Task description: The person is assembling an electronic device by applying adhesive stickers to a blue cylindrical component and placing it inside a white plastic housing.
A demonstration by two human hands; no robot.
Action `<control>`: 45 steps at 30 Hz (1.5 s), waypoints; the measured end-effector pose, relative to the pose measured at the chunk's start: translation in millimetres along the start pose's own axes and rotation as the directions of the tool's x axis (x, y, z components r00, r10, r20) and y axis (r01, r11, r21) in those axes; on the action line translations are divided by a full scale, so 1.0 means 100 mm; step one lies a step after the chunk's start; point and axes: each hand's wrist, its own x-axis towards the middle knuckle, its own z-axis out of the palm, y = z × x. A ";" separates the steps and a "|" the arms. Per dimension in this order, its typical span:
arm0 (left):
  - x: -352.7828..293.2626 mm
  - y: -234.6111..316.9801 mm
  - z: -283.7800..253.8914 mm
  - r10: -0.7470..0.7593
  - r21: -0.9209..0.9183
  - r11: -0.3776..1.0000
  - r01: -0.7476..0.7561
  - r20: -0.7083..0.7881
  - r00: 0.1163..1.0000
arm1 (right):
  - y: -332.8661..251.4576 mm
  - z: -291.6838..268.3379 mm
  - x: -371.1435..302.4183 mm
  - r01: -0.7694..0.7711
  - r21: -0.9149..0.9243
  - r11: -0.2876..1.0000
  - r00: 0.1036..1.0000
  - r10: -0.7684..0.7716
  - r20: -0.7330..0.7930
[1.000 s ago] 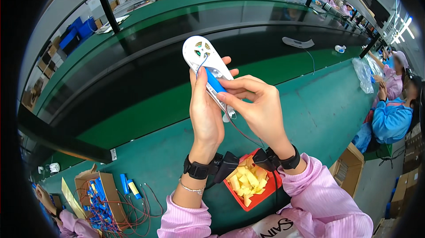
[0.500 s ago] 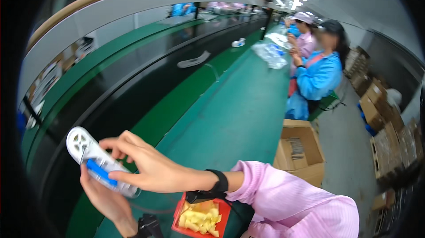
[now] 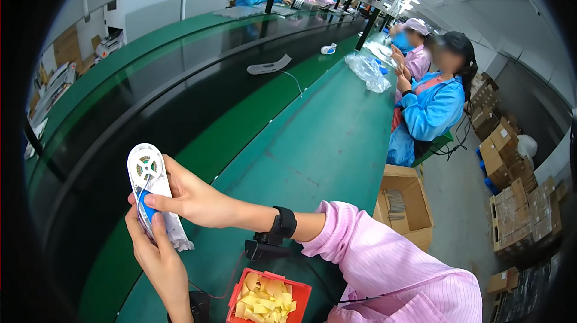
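Note:
A white plastic housing (image 3: 160, 186) with a round, spoked end is held over the near left part of the bench, tilted slightly from upright. Inside its hollow body sits a blue cylinder (image 3: 145, 207), with thin wires running beside it. My right hand (image 3: 195, 198) grips the housing from the right, its thumb on the blue cylinder. From below, my left hand (image 3: 161, 266) closes around the lower left side, thumb near the cylinder's lower end. Fingers behind the housing are hidden.
A red box (image 3: 305, 296) of yellow strips (image 3: 266, 299) stands near me on the green bench (image 3: 300, 155). Beyond lie a curved white part (image 3: 268, 67), a small white-blue part (image 3: 328, 49) and plastic bags (image 3: 368, 73). Right are a cardboard box (image 3: 422, 206) and co-workers (image 3: 434, 103).
The housing has moved right and turned more upright, both hands still on it. My left thumb has come up to the blue cylinder. The whole view has shifted a little.

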 end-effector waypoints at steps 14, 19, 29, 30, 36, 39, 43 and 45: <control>0.80 -0.94 -0.14 0.086 0.315 0.949 -0.031 -0.164 0.983 | 0.65 -0.09 0.81 0.100 -0.356 0.929 0.940 -0.205 -0.271; 1.13 -1.55 -0.42 -0.224 -0.112 0.971 0.211 -0.118 0.968 | 0.99 -0.27 1.30 -0.019 -0.517 0.856 0.996 -0.031 -0.087; 1.28 -2.21 -0.94 -0.517 -0.327 0.841 0.430 -0.256 0.817 | 1.31 -0.93 1.46 0.155 -0.967 0.203 0.982 -0.139 0.128; 1.27 -2.36 -1.07 -0.531 -0.339 0.832 0.439 -0.257 0.808 | 1.32 -0.92 1.50 0.180 -0.970 0.166 0.981 -0.104 0.164; 1.29 -2.36 -0.93 -0.509 -0.271 0.848 0.455 -0.174 0.843 | 1.34 -1.05 1.43 0.304 -0.949 -0.084 0.938 -0.148 0.314; 1.26 -2.44 -0.82 -0.168 0.104 0.975 0.196 -0.231 0.958 | 1.43 -1.09 1.41 0.358 -0.910 -0.212 0.898 -0.188 0.397; 1.28 -2.45 -1.01 -0.021 0.563 0.821 0.095 -0.138 0.990 | 1.56 -1.09 1.41 0.167 -0.916 -0.366 0.961 0.267 0.068; 1.25 -2.35 -1.00 -0.060 0.637 0.758 0.138 -0.143 0.988 | 1.52 -1.12 1.44 0.095 -0.925 -0.368 0.892 0.444 -0.086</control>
